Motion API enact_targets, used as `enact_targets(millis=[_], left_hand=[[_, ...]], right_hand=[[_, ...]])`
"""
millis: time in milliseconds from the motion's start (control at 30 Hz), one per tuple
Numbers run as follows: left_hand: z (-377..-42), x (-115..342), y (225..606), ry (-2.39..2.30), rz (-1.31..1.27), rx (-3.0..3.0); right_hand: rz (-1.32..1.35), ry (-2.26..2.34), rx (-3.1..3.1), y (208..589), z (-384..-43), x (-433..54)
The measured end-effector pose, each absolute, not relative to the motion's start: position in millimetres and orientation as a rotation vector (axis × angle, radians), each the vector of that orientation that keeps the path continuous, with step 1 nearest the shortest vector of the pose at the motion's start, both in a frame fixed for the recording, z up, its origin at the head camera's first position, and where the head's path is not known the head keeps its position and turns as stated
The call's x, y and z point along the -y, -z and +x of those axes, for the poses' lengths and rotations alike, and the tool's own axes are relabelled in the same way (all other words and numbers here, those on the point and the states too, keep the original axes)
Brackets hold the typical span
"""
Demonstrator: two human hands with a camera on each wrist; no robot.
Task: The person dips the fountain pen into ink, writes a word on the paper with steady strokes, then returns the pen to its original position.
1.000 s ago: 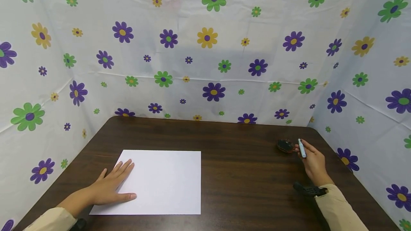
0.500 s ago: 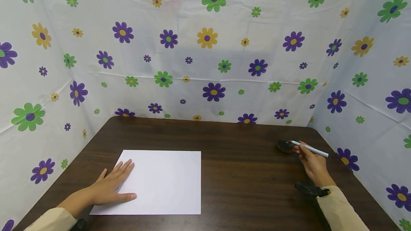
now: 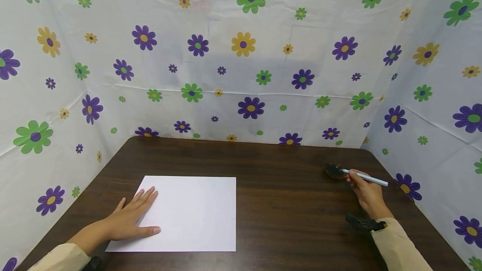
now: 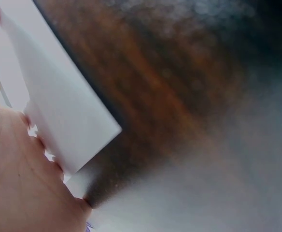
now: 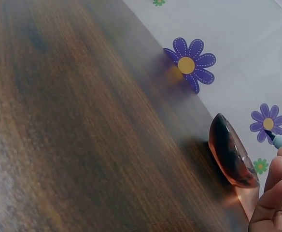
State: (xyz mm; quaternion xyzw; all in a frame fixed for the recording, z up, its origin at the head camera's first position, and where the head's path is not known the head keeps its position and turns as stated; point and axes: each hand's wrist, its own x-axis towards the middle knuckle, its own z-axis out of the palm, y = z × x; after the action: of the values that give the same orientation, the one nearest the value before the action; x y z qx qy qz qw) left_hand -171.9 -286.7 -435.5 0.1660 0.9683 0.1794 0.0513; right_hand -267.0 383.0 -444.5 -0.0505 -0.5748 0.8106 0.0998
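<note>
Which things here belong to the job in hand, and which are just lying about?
In the job:
white paper, under the left hand
pen, held in the right hand
small dish, probably: the pen points at it

Just there:
flowered cloth behind
dark strap, right wrist

We see a dark brown, wood-grained table (image 3: 286,221) with rounded far corners. A white sheet of paper (image 3: 199,212) lies flat on its left side. Well apart, toward the far right corner, sits a small, dark amber dish (image 3: 333,171), probably of translucent material.
</note>
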Motion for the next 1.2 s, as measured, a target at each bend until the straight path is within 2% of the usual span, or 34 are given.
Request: enact_targets(millis=[400, 833, 1200], left_hand=[[-174.6, 292.1, 443.6, -0.580, 0.514, -2.958], [-172.2, 288.8, 439.3, -0.548, 0.512, -2.949], [-172.9, 289.1, 438.9, -0.543, 0.516, -2.959]], right_hand=[[-0.058, -2.281, 1.823, 447.5, -270.6, -379.3], [-0.412, -1.297, 2.451, 431.6, -287.9, -372.0], [-0.496, -1.019, 2.571, 431.1, -281.6, -369.7]])
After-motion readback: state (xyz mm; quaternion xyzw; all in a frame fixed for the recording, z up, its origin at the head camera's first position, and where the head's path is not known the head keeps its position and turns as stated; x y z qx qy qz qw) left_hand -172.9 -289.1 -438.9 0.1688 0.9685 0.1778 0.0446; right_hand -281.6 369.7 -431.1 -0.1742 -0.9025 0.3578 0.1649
